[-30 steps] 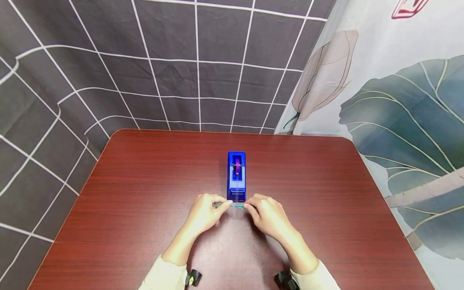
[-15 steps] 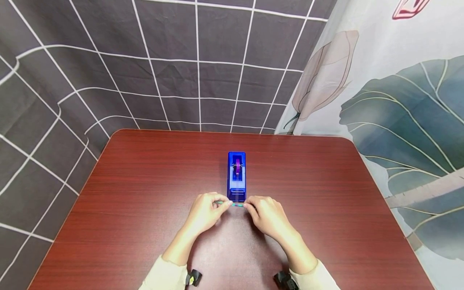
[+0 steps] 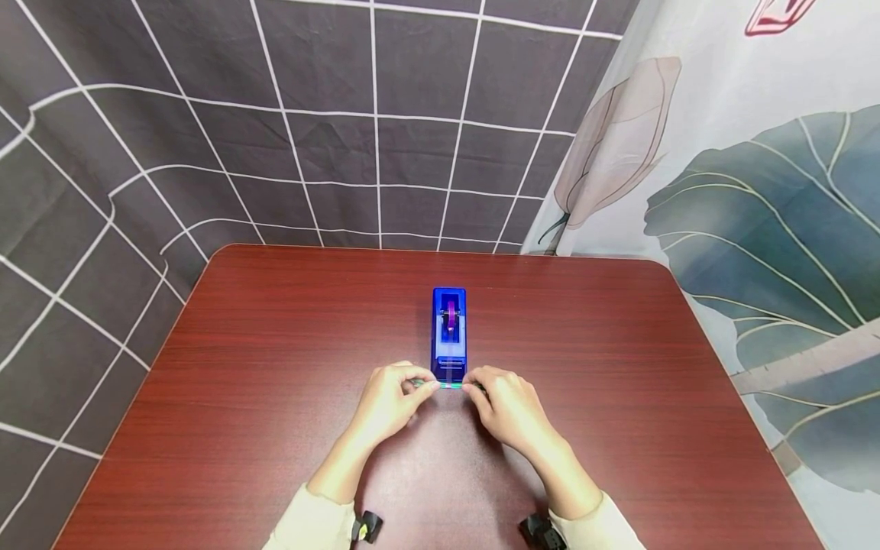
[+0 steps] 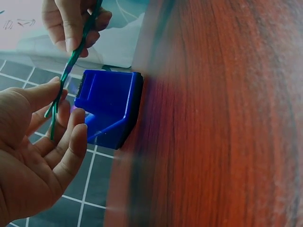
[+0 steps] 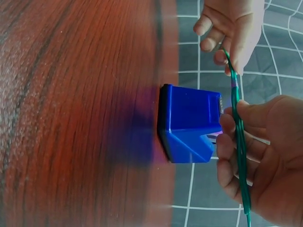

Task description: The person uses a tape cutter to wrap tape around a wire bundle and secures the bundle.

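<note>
A slim bundle of thin green strands (image 3: pixel 451 386) stretches between my two hands at the front end of a blue tape dispenser (image 3: pixel 449 350). My left hand (image 3: pixel 393 401) pinches one end between thumb and fingers. Loose strand tips fork out past those fingers in the left wrist view. On the other side, my right hand (image 3: pixel 507 405) pinches the bundle, and a longer stretch of strands (image 5: pixel 241 156) runs back across its palm. A short purplish patch (image 5: pixel 234 82) shows on the strands between the hands. The dispenser's toothed cutter (image 4: pixel 80 83) sits close beside the bundle.
A pinkish-purple tape roll (image 3: pixel 451 315) sits in the dispenser. Both stand on a reddish-brown wooden table (image 3: pixel 289 344). A dark grid-patterned curtain (image 3: pixel 330 153) hangs behind the table, and a leaf-print curtain (image 3: pixel 770 229) hangs at the right.
The green bundle has shifted slightly forward, closer against the front edge of the dispenser. Both hands keep their pinch and have barely moved. The dispenser stays in place.
</note>
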A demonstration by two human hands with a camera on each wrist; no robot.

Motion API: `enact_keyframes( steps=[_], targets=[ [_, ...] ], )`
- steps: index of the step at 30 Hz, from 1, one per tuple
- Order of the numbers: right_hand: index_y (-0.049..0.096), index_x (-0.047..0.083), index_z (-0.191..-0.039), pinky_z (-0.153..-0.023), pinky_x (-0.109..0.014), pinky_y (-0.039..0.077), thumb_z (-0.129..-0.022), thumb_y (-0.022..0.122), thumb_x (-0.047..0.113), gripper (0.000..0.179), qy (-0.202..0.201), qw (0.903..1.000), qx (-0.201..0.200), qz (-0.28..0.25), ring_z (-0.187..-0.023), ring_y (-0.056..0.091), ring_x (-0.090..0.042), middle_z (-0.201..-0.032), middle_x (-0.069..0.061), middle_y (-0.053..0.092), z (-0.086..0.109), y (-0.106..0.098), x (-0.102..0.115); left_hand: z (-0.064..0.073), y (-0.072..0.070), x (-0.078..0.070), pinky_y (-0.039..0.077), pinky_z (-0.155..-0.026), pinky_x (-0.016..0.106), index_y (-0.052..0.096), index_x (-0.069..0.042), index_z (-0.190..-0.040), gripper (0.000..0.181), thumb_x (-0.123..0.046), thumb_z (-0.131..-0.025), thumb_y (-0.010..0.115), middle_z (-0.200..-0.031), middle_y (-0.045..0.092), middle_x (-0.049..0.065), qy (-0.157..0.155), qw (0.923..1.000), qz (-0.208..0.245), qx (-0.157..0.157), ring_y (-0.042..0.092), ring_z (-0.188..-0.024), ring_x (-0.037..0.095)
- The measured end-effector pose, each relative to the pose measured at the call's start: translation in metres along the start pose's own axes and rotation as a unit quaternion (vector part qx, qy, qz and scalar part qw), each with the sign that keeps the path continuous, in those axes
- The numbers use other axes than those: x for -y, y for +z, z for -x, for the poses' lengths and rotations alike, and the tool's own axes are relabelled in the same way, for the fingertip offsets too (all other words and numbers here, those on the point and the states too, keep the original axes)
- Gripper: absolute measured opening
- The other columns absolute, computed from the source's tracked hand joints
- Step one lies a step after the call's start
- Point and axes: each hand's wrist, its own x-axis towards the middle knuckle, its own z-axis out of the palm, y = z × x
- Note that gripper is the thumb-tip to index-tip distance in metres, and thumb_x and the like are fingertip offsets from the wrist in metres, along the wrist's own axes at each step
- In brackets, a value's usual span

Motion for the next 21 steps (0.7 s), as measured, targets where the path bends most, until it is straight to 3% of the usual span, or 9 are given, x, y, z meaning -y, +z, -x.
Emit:
enact_keyframes(
  steps=[8,15,21],
  targets=[
    [0.07,0.015,-0.089,-0.065,-0.044,0.054,-0.092,0.074,0.012,0.005,-0.001,0.9999,-0.011,-0.007,-0.075,0.068,-0.019,-0.086,0.002,0.069,-0.0005,0.0011,-0.0011,-0.0001,0.0001,0.0007,0.046,-0.04,0.025,0.078,-0.011,-0.09,0.005,-0.016,-0.09,0.078,-0.077,0.065,-0.003,0.011,0.9999,0.006,-0.011,0.064,-0.045,0.026],
    [0.074,0.01,-0.097,-0.073,-0.046,0.057,-0.093,0.071,0.008,0.005,0.008,0.9994,-0.019,-0.029,-0.086,0.072,-0.023,-0.093,-0.003,0.072,-0.0011,0.0032,-0.0005,0.0,0.0003,0.0025,0.047,-0.042,0.023,0.079,-0.009,-0.09,0.006,-0.014,-0.087,0.08,-0.078,0.066,-0.004,0.029,0.9991,0.005,-0.032,0.064,-0.047,0.025],
    [0.074,0.014,-0.088,-0.064,-0.04,0.054,-0.095,0.069,0.01,0.009,0.012,0.9991,-0.021,-0.034,-0.07,0.063,-0.013,-0.079,0.006,0.063,-0.0022,0.0033,-0.0006,-0.0006,-0.0001,0.0012,0.048,-0.044,0.024,0.079,-0.009,-0.092,0.007,-0.016,-0.088,0.08,-0.079,0.067,-0.006,0.033,0.9988,-0.002,-0.037,0.063,-0.048,0.016]
  ],
)
